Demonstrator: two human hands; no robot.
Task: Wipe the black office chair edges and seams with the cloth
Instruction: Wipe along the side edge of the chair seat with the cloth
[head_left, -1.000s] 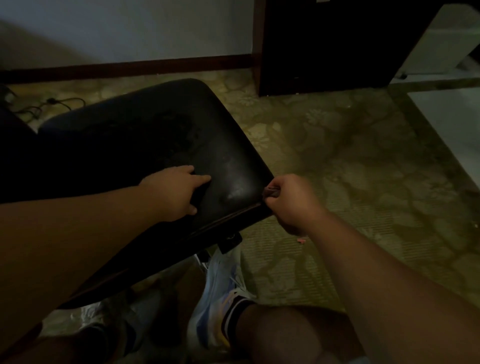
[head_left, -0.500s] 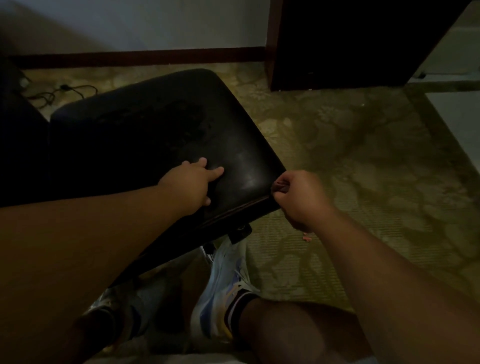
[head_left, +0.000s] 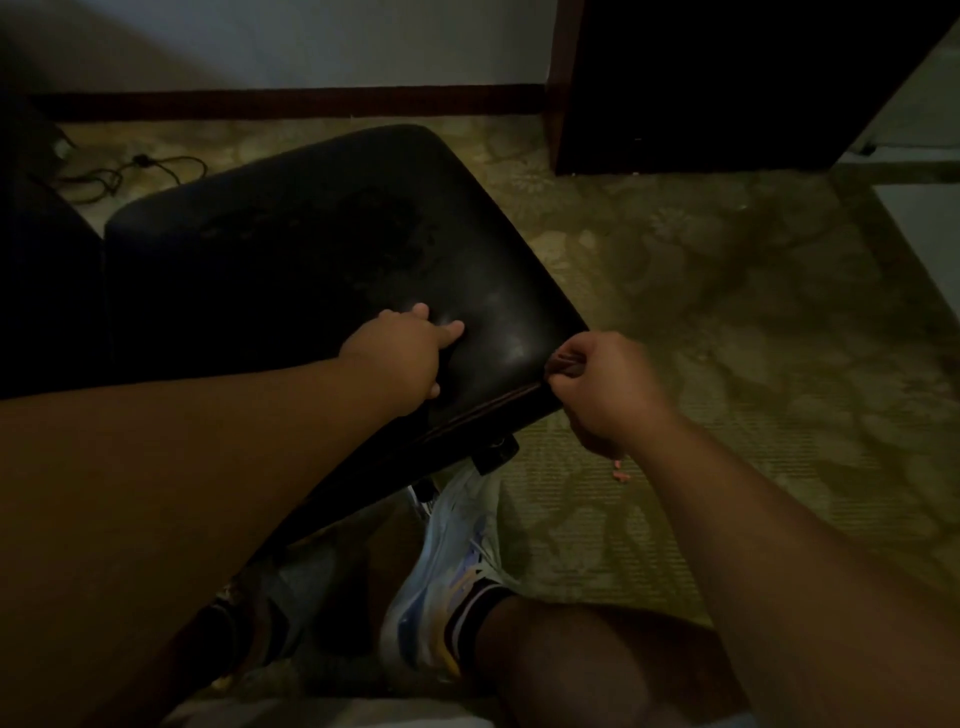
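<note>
A: Head view: where's the chair (head_left: 311, 249)?
B: On the carpet (head_left: 727, 322), dim. Left hand (head_left: 400, 356) rests on the seat, fingers loosely spread.
A: Right hand (head_left: 605, 387)?
B: Curled, pinching a dark cloth (head_left: 563, 362) at the seat's corner seam; the cloth is mostly hidden.

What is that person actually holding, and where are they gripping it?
The right hand pinches a small dark cloth by its bunched end at the chair seat corner. The left hand holds nothing, resting on the seat.
</note>
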